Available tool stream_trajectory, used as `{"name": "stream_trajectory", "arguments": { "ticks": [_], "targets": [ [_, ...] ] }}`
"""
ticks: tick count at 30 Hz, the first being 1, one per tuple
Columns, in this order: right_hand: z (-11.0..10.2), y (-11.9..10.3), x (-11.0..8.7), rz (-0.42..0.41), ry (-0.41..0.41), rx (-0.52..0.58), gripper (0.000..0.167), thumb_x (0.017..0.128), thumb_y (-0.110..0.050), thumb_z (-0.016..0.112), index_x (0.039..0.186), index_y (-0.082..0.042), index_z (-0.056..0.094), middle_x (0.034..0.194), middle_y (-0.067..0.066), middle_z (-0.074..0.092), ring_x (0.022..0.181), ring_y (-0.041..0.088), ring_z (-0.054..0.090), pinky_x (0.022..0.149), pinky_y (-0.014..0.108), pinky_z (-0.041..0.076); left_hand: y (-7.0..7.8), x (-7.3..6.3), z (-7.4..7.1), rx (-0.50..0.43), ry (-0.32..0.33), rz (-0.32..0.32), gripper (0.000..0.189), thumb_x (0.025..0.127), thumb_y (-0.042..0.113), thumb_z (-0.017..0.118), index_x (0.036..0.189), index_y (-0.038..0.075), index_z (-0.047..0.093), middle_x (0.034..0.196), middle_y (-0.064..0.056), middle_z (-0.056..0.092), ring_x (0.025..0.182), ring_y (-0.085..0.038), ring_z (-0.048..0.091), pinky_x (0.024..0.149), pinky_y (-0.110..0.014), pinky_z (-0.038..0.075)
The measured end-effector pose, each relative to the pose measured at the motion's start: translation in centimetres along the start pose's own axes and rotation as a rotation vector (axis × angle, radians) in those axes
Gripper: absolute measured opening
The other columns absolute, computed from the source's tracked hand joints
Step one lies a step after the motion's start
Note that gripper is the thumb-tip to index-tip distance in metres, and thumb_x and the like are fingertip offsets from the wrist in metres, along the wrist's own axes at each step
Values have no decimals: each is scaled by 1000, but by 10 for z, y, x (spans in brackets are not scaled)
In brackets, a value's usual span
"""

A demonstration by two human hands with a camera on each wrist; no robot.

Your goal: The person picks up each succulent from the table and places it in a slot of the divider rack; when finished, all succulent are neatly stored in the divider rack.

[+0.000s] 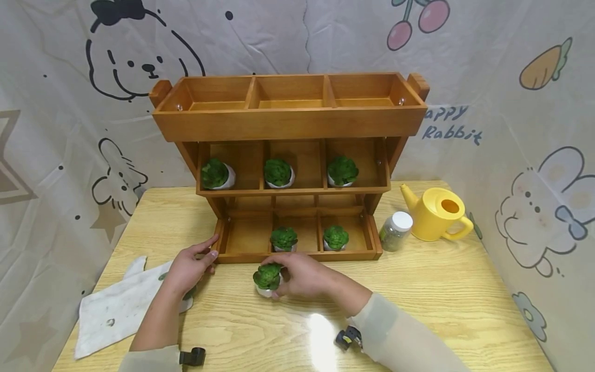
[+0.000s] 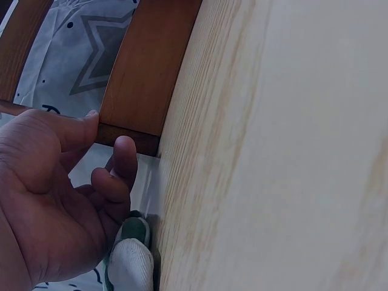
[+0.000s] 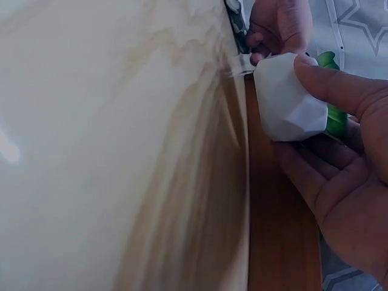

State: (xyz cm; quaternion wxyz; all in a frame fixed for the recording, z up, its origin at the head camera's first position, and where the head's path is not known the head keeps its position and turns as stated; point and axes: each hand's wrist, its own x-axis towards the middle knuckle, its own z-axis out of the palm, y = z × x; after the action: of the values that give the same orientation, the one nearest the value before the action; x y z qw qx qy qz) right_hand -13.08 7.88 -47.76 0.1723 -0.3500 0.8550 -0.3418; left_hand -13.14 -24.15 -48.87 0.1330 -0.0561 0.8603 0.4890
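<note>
My right hand [image 1: 304, 276] grips a small potted plant [image 1: 267, 277] with leafy green foliage, just in front of the wooden plant shelf [image 1: 290, 125]. Thumb and fingers clasp its white faceted pot [image 3: 286, 100] in the right wrist view. At the shelf's lower left front corner, my left hand [image 1: 189, 264] holds the wood between thumb and fingers; the left wrist view has this corner [image 2: 128, 137] close up. Matching plants sit in the bottom tier's middle [image 1: 284, 238] and right [image 1: 335, 237] compartments. Three more stand in the middle tier, one per compartment, the leftmost plant [image 1: 217, 174] tilted.
Right of the shelf stand a clear jar [image 1: 395, 232] with a white lid and a yellow watering can [image 1: 434, 214]. White cloth gloves [image 1: 123, 307] lie at the left, beneath my left forearm. Printed cloth walls [image 1: 297, 36] enclose the wooden table [image 1: 260, 330].
</note>
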Motion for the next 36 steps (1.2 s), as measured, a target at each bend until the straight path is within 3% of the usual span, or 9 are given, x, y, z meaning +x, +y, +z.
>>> {"name": "stream_trajectory", "arguments": {
  "ticks": [8, 13, 18, 25, 36],
  "targets": [
    [-3, -11, 16, -26, 46, 7, 68, 81, -34, 92, 142, -24, 63, 123, -14, 67, 106, 3, 62, 94, 26, 50, 1, 3, -1, -11, -1, -24, 55, 108, 26, 60, 160, 28, 44, 146, -24, 44, 83, -24, 70, 56, -29, 47],
    [-3, -18, 24, -10, 76, -4, 68, 83, -34, 90, 144, -22, 62, 130, -11, 67, 116, 5, 61, 100, 29, 49, 2, 4, 0, 0, 2, -40, 55, 108, 28, 60, 160, 28, 43, 149, -26, 43, 83, -22, 70, 66, -30, 51],
    [-3, -24, 30, -3, 92, 4, 67, 84, -35, 89, 144, -22, 61, 128, -10, 68, 114, 5, 62, 98, 28, 51, 1, 4, 0, 20, 5, -42, 55, 108, 28, 60, 160, 29, 43, 149, -25, 44, 83, -22, 70, 73, -31, 52],
    [-4, -27, 40, -13, 146, 34, 66, 83, -34, 89, 143, -21, 62, 124, -7, 69, 108, 6, 64, 93, 25, 51, -1, 4, 0, 30, 12, -34, 55, 107, 28, 61, 159, 28, 44, 147, -25, 46, 83, -22, 71, 64, -29, 49],
    [-1, -29, 55, 14, 199, 77, 70, 85, -31, 89, 146, -19, 58, 132, -2, 67, 114, 10, 66, 95, 25, 52, -1, 3, 1, 24, 14, -25, 55, 107, 28, 62, 159, 26, 45, 143, -25, 48, 82, -22, 70, 57, -28, 48]
  ]
}}
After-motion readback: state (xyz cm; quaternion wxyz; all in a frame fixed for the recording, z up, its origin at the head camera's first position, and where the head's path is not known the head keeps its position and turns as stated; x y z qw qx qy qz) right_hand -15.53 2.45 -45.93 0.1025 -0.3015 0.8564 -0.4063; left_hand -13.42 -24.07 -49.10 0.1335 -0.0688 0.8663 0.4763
